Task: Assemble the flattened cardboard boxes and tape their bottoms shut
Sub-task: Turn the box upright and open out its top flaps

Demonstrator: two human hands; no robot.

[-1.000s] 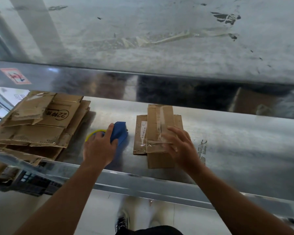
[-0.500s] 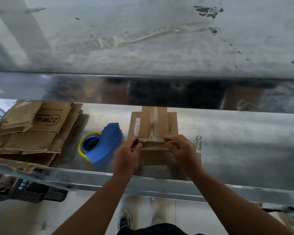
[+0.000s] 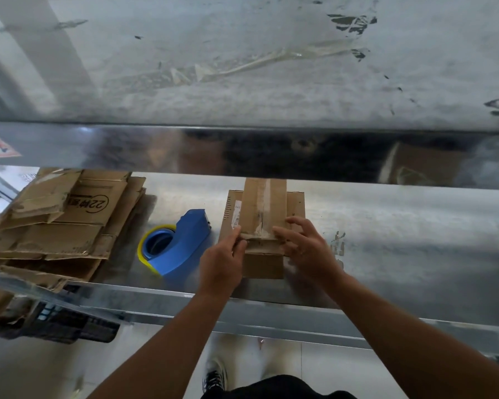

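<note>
Head | left fingers point(image 3: 237, 239) pinch box point(image 3: 264, 207) edge | right fingers point(image 3: 283, 232) spread, touching box top

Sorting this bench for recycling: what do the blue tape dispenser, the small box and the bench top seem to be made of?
Blue tape dispenser: probably moulded plastic, smooth uniform colour with a soft sheen. Small box: brown cardboard, matte, with creased edges and glossy clear tape along its seam. Bench top: likely sheet metal, bright, with blurred reflections.
</note>
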